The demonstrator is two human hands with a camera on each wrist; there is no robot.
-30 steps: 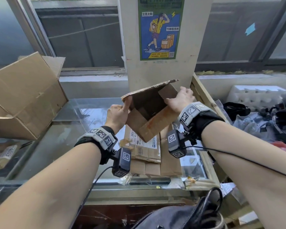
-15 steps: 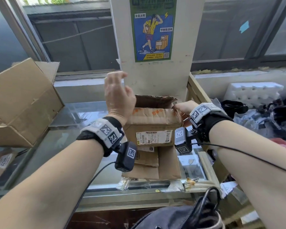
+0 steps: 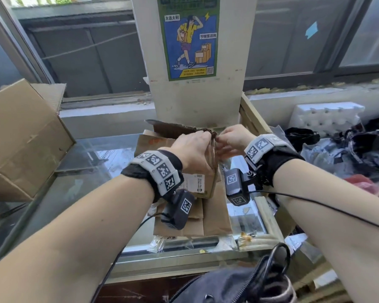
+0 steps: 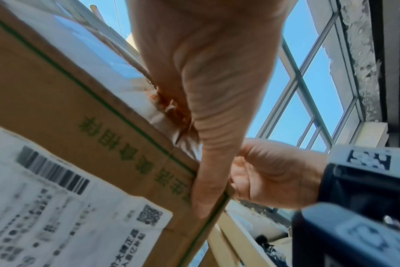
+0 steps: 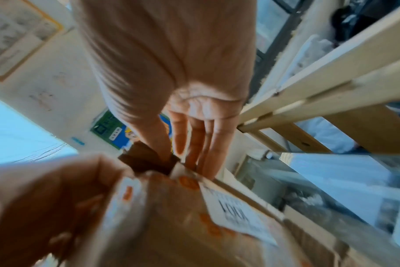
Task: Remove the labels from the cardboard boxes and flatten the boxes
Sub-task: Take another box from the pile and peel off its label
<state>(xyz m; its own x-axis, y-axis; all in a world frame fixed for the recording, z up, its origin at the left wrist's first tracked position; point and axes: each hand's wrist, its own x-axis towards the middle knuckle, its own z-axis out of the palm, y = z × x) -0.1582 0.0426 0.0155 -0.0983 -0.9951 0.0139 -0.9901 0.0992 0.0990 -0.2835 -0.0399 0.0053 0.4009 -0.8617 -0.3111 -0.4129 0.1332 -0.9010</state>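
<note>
A small brown cardboard box [image 3: 155,142] stands upright on flattened cardboard [image 3: 216,215] on the glass counter. A white shipping label [image 3: 193,182] with a barcode [image 4: 55,171] is stuck on its near face, and a smaller label [image 5: 235,216] sits on its right side. My left hand [image 3: 190,147] grips the box's top right corner, thumb [image 4: 208,162] down along the corner edge. My right hand [image 3: 232,139] is at the same corner, thumb and fingers [image 5: 194,151] pinching the dark rear flap [image 5: 146,159]. The box's inside is hidden.
A large open cardboard box [image 3: 24,138] sits on the counter's left. Behind stands a white pillar with a poster [image 3: 189,38]. A wooden frame [image 3: 252,119] edges the counter's right; beyond it lie white foam [image 3: 324,117] and dark clothing [image 3: 359,149]. A black bag [image 3: 239,287] hangs below.
The box was held up tilted in both hands, then came down upright on the flattened cardboard. My left hand lifted off and dropped onto the top right corner; my right hand moved to the flap.
</note>
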